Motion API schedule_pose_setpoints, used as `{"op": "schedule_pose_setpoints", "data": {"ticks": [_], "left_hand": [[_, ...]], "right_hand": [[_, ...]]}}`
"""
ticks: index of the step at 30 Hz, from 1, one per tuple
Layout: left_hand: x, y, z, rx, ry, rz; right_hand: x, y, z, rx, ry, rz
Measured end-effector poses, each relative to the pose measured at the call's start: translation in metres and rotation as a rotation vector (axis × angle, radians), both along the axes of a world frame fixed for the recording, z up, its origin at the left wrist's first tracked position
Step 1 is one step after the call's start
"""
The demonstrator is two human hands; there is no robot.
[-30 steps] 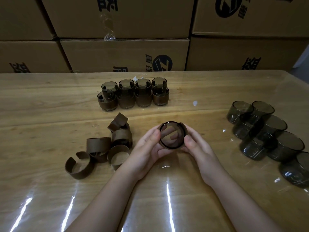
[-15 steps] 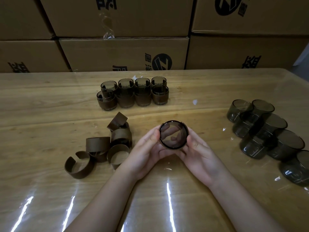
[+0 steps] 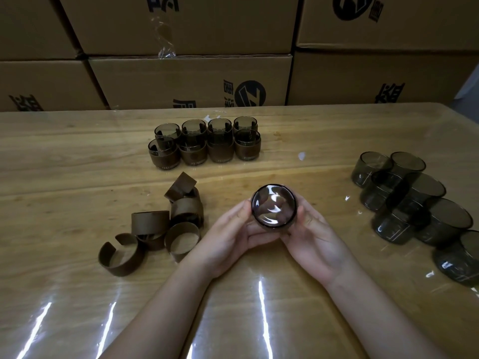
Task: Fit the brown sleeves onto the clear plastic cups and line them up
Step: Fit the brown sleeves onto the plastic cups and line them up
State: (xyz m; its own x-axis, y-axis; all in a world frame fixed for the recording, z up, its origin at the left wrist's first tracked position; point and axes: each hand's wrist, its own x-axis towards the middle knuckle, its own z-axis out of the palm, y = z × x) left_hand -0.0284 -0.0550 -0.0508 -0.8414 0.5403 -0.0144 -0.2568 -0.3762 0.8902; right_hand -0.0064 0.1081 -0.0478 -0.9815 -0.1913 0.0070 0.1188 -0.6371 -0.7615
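Tilted further toward the camera than half a second ago, the cup [image 3: 273, 205] now shows a round face full of glare where fingers showed through it before; both hands have barely shifted on the table [image 3: 337, 130]. Head view, the only one: left hand [image 3: 229, 235] and right hand [image 3: 315, 235] cup it from either side, fingers curled round its wall, thumbs near the rim, held just above the tabletop at centre. Cannot tell whether a sleeve is on it (a dark band at its lower right edge may be one); my read is that it is being seated or checked, so the next step is probably to set it with the finished ones. Sleeved cups [image 3: 204, 143] stand at far centre in two rows of four, touching, so the lining-up is well under way. Loose brown sleeves [image 3: 166, 224] lie in a heap just left of the left hand, one split ring [image 3: 120, 257] nearest the camera. Bare cups [image 3: 412, 200] cluster at the right, some overlapping, well apart from the hands. Cardboard boxes [image 3: 191, 76] wall off the far edge. Nothing stands between the hands and the rows; the sleeve heap sits close to the left wrist and could get nudged.
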Motion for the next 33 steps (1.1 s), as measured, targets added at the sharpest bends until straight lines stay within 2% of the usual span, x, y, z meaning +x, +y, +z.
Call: {"op": "schedule_pose_setpoints", "data": {"ticks": [3,7,9,12,14,16,17,19,26,33], "left_hand": [[0.004,0.007,-0.001,-0.158,0.037,0.083],[0.011,0.011,-0.001,-0.447,0.277,0.108],[0.012,0.009,-0.001,-0.521,0.349,0.148],[0.008,0.006,-0.004,-0.366,0.272,0.175],[0.003,0.002,-0.005,-0.104,0.111,0.204],[-0.003,-0.004,-0.005,0.135,-0.034,0.205],[-0.006,-0.006,-0.006,0.192,-0.067,0.198],[-0.007,-0.007,-0.005,0.214,-0.088,0.178],[-0.008,-0.006,-0.003,0.047,-0.032,0.164],[-0.006,-0.003,-0.005,0.021,-0.051,0.141]], "right_hand": [[-0.002,0.005,-0.001,-0.003,-0.014,-0.063],[0.001,0.007,-0.002,0.132,0.002,-0.041],[0.004,0.003,-0.002,0.199,0.021,-0.042],[0.005,-0.004,-0.005,0.345,0.073,-0.167],[0.006,-0.01,-0.007,0.542,0.119,-0.285],[0.007,-0.015,-0.011,0.728,0.193,-0.282],[0.008,-0.017,-0.014,0.801,0.226,-0.246],[0.009,-0.02,-0.016,0.853,0.259,-0.201],[0.007,-0.012,-0.012,0.604,0.263,-0.249],[0.004,-0.006,-0.014,0.589,0.245,-0.17]]}}
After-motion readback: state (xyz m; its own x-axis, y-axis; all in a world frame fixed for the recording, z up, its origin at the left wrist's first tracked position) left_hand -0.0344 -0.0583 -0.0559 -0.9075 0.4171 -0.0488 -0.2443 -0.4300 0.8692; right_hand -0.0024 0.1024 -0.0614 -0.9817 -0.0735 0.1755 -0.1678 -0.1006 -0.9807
